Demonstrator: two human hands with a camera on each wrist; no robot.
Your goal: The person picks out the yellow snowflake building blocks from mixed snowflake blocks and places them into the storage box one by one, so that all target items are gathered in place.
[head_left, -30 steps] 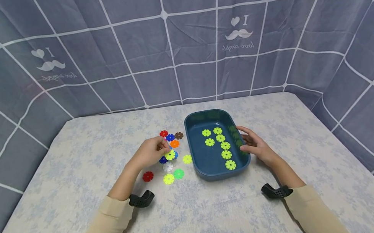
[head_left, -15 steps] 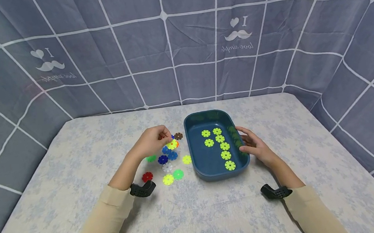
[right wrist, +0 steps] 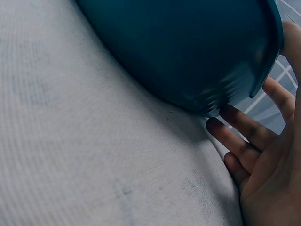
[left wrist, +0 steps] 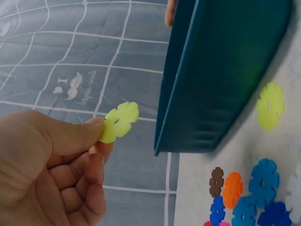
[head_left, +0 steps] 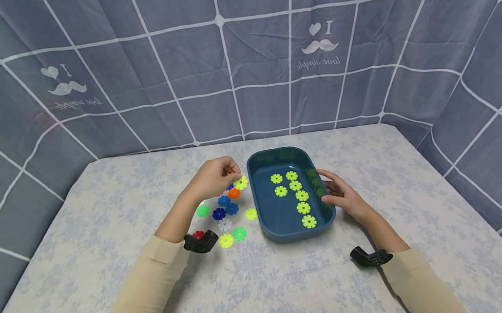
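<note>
My left hand [head_left: 213, 177] pinches a yellow snowflake building disc [left wrist: 121, 122] between thumb and index finger, its other fingers curled below. It hovers just left of a dark teal plastic bin [head_left: 283, 234], near the rim. Inside the bin lie several matching yellow discs [head_left: 302, 195], most of them in a row along the right side. My right hand [head_left: 346, 198] rests against the bin's right side, thumb and index finger at the rim. In the right wrist view, its fingers [right wrist: 242, 143] extend loosely toward the outer wall.
Left of the bin are scattered loose discs: orange [head_left: 234, 193], blue [head_left: 232, 208], green [head_left: 239, 234], clear white [head_left: 224, 224], and yellow [head_left: 226, 240]. One yellow disc [head_left: 251, 214] lies right beside the bin wall. A grey checked curtain [head_left: 194, 70] hangs behind the table.
My left hand has moved up and to the right with the yellow disc, from over the loose discs to beside the bin's left rim. The right hand stays put.
</note>
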